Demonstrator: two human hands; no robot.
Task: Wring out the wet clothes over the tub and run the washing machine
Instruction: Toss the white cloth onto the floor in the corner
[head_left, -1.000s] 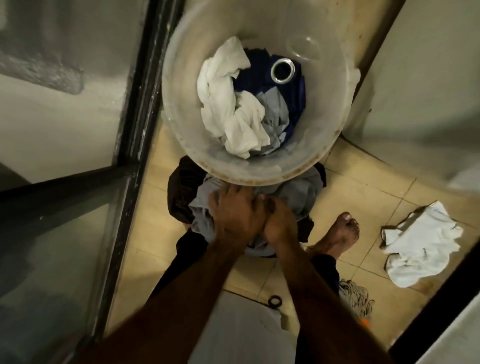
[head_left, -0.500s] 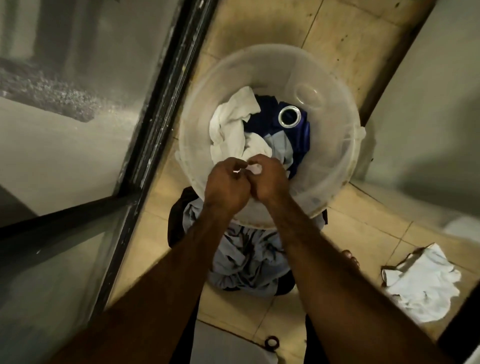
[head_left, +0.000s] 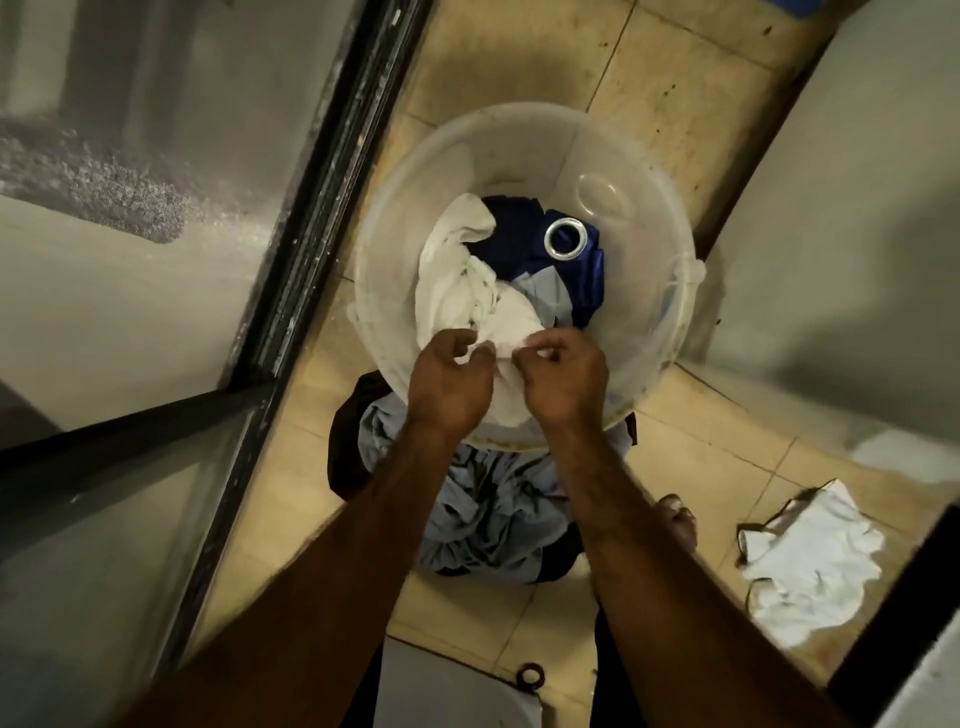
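A translucent plastic tub (head_left: 395, 218) stands on the tiled floor and holds a white cloth (head_left: 452, 291), dark blue fabric (head_left: 519, 244) with a metal ring (head_left: 565, 239), and a pale blue piece. My left hand (head_left: 449, 384) and my right hand (head_left: 563, 376) are over the tub's near rim, side by side. Both pinch the near edge of the white cloth with curled fingers. A heap of light blue-grey clothes (head_left: 488, 509) lies on the floor just in front of the tub, under my forearms.
A dark-framed glass door (head_left: 311, 208) runs along the left. A white cloth (head_left: 810, 561) lies on the tiles at right, beside a bare foot (head_left: 678, 519). A pale wall or appliance side (head_left: 857, 208) fills the right. A white object edge (head_left: 441, 691) sits at the bottom.
My hands left the blue-grey heap on the floor, rose to the tub and took hold of the white cloth; since half a second ago they have moved slightly apart.
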